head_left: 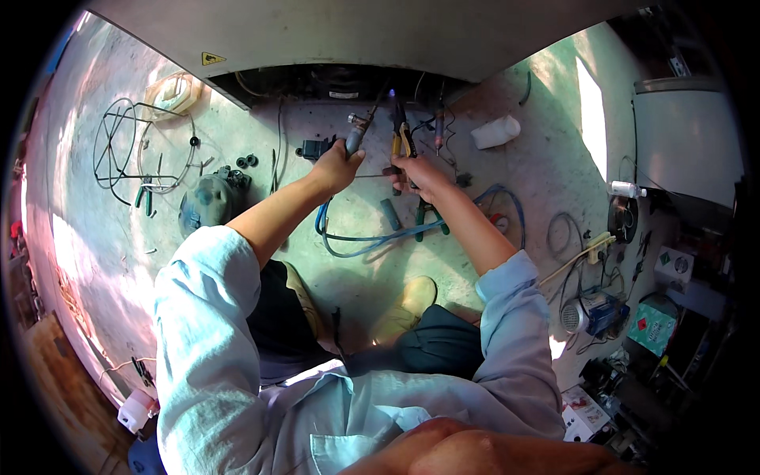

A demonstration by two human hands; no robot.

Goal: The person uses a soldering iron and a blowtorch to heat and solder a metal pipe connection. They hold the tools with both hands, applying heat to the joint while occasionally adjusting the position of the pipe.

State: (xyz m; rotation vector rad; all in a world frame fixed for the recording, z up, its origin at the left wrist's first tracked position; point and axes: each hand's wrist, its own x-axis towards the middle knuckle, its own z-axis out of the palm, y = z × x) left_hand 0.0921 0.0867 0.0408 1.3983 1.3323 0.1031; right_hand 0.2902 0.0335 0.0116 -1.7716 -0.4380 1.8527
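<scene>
My left hand (335, 165) is closed on a grey torch handle (355, 139) with a valve knob and a thin tube pointing under a large grey cabinet (372, 36). My right hand (419, 176) grips black-and-yellow tools (404, 138), which I cannot fully make out; a small blue glow (392, 94) shows at their upper end. Blue hoses (352, 237) loop on the floor below my hands, beside green-handled tools (421, 218) and a short grey cylinder (389, 214). A small black component (313, 150) lies left of the torch, and a red-tipped thin tool (439, 134) is to the right.
A dark compressor (210, 207), a wire frame (119, 158) and a beige tray (170, 95) lie left. A white container (495, 132) sits right, before a grey appliance (685, 134), a pump (594, 313) and boxes (653, 324). My feet (412, 301) are below.
</scene>
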